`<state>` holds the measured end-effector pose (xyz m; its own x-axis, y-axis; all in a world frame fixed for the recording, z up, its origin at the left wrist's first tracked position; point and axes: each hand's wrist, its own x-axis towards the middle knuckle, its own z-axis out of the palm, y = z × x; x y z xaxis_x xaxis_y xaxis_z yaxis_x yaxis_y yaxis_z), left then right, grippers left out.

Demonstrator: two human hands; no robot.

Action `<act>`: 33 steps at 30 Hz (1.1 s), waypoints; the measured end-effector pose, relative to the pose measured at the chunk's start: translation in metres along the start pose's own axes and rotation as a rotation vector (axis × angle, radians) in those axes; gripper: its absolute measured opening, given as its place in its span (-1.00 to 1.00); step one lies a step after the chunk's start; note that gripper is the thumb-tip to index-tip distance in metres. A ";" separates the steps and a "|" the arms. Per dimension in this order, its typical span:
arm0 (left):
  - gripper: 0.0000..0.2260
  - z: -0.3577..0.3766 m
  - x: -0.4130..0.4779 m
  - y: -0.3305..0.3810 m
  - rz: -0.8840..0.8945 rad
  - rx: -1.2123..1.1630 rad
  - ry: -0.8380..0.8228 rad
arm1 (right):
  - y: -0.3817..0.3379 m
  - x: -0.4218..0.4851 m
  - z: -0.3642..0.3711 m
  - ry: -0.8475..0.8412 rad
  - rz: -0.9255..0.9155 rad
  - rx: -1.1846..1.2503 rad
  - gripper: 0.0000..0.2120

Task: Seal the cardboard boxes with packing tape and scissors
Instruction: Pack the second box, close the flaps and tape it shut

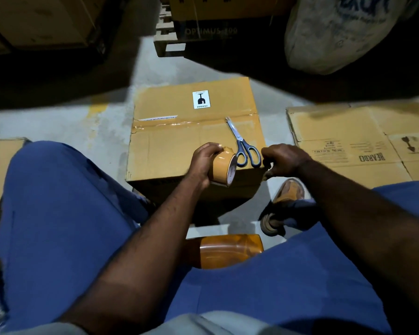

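Brown box, seam taped; scissors near edge; left hand grips tape roll; right hand grip unclear.

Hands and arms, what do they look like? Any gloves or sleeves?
No gloves: the left hand and right hand are bare, with no rings or watch that I can see. The left forearm and right forearm are bare too; no sleeve shows. Blue trousers cover the legs.

1 tape roll, 1 scissors, 1 taped box.
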<state>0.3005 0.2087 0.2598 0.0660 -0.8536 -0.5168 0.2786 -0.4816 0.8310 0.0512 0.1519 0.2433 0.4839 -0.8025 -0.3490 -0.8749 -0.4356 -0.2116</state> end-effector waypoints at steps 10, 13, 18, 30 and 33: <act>-0.83 -0.017 -0.007 0.038 0.279 0.103 -0.009 | -0.091 0.036 -0.099 0.052 -0.067 0.729 -0.68; -0.81 -0.033 -0.014 0.050 0.320 0.067 0.051 | -0.133 0.057 -0.103 0.041 -0.146 0.662 -0.75; -0.79 -0.070 -0.011 0.065 0.293 0.020 0.351 | -0.169 0.085 -0.103 0.100 -0.130 0.707 -0.87; -0.88 -0.124 -0.001 0.099 0.434 0.305 0.667 | -0.240 0.140 -0.079 0.363 -0.124 0.706 -0.85; -0.90 -0.131 0.002 0.103 0.448 0.298 0.681 | -0.246 0.149 -0.077 0.327 -0.108 0.818 -0.89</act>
<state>0.4543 0.1839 0.3174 0.6954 -0.7162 -0.0597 -0.1673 -0.2422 0.9557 0.3371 0.1084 0.3135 0.4242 -0.9048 -0.0372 -0.4770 -0.1884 -0.8585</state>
